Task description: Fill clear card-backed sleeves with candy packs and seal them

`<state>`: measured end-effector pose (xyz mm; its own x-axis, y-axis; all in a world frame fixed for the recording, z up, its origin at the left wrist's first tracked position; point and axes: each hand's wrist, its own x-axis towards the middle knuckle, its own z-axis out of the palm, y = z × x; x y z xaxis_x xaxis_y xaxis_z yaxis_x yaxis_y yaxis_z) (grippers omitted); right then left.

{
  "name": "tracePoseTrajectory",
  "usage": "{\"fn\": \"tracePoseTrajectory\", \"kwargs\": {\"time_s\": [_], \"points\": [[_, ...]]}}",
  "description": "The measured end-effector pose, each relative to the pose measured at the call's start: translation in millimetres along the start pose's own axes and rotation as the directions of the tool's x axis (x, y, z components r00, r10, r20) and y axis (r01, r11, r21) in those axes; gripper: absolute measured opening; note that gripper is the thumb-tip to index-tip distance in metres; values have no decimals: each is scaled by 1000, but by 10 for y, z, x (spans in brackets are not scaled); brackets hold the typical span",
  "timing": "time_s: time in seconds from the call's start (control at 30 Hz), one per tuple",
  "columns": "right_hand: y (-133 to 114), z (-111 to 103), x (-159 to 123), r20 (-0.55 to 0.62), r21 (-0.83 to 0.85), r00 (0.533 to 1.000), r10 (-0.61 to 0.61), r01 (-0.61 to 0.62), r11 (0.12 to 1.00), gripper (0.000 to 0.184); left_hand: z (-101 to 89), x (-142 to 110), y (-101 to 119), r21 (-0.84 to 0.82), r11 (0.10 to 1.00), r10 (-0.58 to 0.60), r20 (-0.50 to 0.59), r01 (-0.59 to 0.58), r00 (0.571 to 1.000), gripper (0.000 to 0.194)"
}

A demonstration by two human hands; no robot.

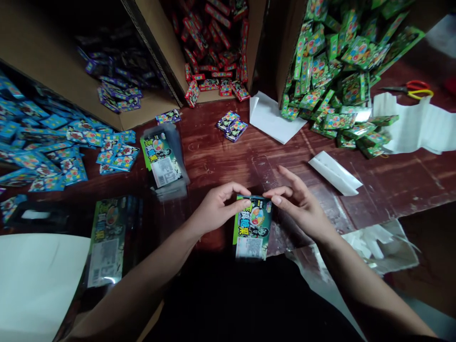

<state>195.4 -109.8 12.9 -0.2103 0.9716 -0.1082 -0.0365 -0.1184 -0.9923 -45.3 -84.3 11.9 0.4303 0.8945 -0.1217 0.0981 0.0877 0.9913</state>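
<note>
A green and black printed candy packet (252, 228) lies at the table's near edge, close to my body. My left hand (223, 206) pinches its upper left corner between thumb and fingers. At the upper right corner my right hand (297, 204) grips with thumb and index finger, its other fingers spread. A stack of similar printed packets (163, 159) in clear plastic lies to the left of my hands. Beyond my hands rest two small purple candy boxes (232, 126). Whether anything is inside the held packet I cannot tell.
Cardboard boxes hold red (213, 47), purple (121, 90) and green small boxes (335, 71); the green ones spill onto the table. Blue small boxes (53, 147) are heaped left. White paper (276, 116), scissors (409, 89) and a plastic bin (406, 247) are on the right. More packets (109, 237) lie lower left.
</note>
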Motion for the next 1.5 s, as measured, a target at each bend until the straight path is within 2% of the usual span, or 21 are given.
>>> {"fn": "tracePoseTrajectory", "kwargs": {"time_s": [0.1,0.13,0.2,0.27,0.33,0.5,0.63,0.7,0.77,0.87,1.03,1.13,1.2,1.23,1.27,1.3,1.37,1.4,1.43,1.5], "points": [[-144,-132,64,-18,-174,995,-95,91,980,41,33,31,-46,47,999,17,10,-18,1000,9],[-210,-169,99,7,-239,993,-119,117,964,30,43,45,-46,60,998,16,12,-17,1000,9],[-339,-211,174,156,-332,983,-101,148,932,20,61,68,-30,79,997,9,18,-10,1000,10],[-422,-201,244,337,-379,941,-39,173,909,18,79,81,-10,100,995,3,22,-5,1000,11],[-432,-154,301,422,-431,907,-13,213,877,16,94,84,0,123,992,5,21,-7,1000,12],[-263,-43,323,367,-578,928,-61,279,767,12,105,62,-13,116,993,0,14,-2,1000,13],[-201,8,226,291,-617,937,-195,339,710,20,113,8,-33,97,995,-18,-14,19,1000,16],[-201,41,191,304,-648,923,-238,383,658,13,115,-35,-45,108,994,-9,-23,12,1000,18],[-186,86,188,341,-668,913,-225,404,625,11,101,-87,-68,109,994,9,-35,-5,999,21],[-80,175,216,351,-680,929,-120,341,649,19,44,-182,-136,46,999,12,-84,-8,996,25],[220,345,224,405,-449,913,36,164,878,37,-28,-429,-318,-150,988,-58,-196,28,979,24],[249,506,323,445,-370,893,74,108,922,36,-110,-658,-320,-236,972,-44,-251,-17,967,28],[169,723,506,493,-337,867,74,112,935,35,-277,-866,-186,-178,981,4,-345,-70,939,30],[108,891,622,503,-310,862,61,114,944,35,-393,-996,-68,-82,993,39,-425,-82,904,32],[40,1104,738,496,-274,867,35,119,954,36,-521,-1146,79,55,996,86,-528,-67,845,34],[-27,1362,843,471,-235,882,-5,131,963,36,-648,-1311,242,213,977,147,-632,-12,761,37],[-128,1974,991,396,-161,911,-117,194,968,37,-867,-1647,542,473,859,300,-775,195,556,46],[-151,2298,1033,370,-154,911,-182,253,955,35,-948,-1795,641,551,775,351,-783,309,513,52],[-154,2609,1059,352,-182,904,-240,318,931,32,-1006,-1917,685,603,677,363,-772,422,521,60],[-119,3114,1090,429,-344,878,-213,377,860,36,-1062,-2068,593,676,447,291,-729,586,620,73]]}}
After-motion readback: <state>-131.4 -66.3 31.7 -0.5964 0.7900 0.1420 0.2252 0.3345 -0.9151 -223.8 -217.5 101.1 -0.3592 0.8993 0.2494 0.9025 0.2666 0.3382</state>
